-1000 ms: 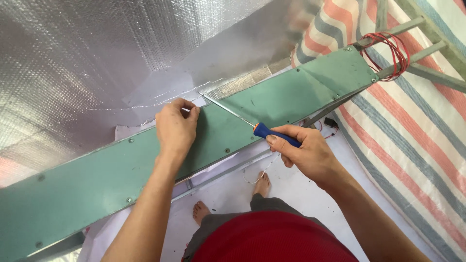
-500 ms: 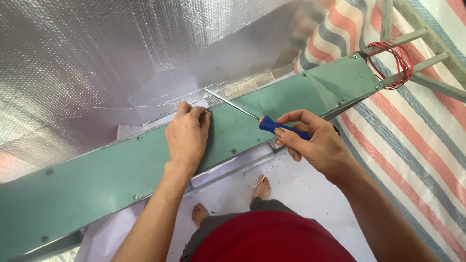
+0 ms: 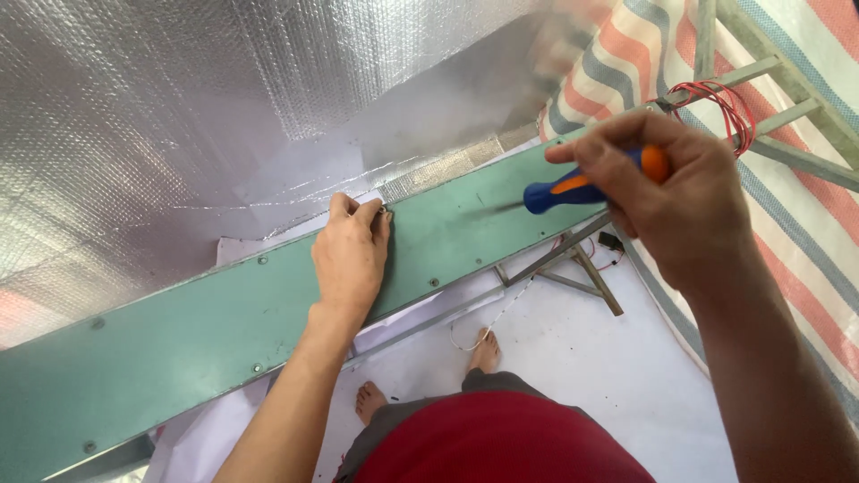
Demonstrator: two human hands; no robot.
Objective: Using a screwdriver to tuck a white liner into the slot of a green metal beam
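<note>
On the one green panel [image 3: 224, 331] six screw heads show along its edges, and two hands rest at or over it: a left hand [image 3: 351, 255] flat on its face and a right hand [image 3: 667, 192] above its far end. One blue-and-orange screwdriver [image 3: 586, 183] hangs over the panel, one red wire coil [image 3: 716, 107] beyond its far end, and two bare feet below it

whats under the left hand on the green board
The left hand lies flat on the green board, fingertips at a small metal bit near its far edge. Anything beneath the palm is covered.
</note>
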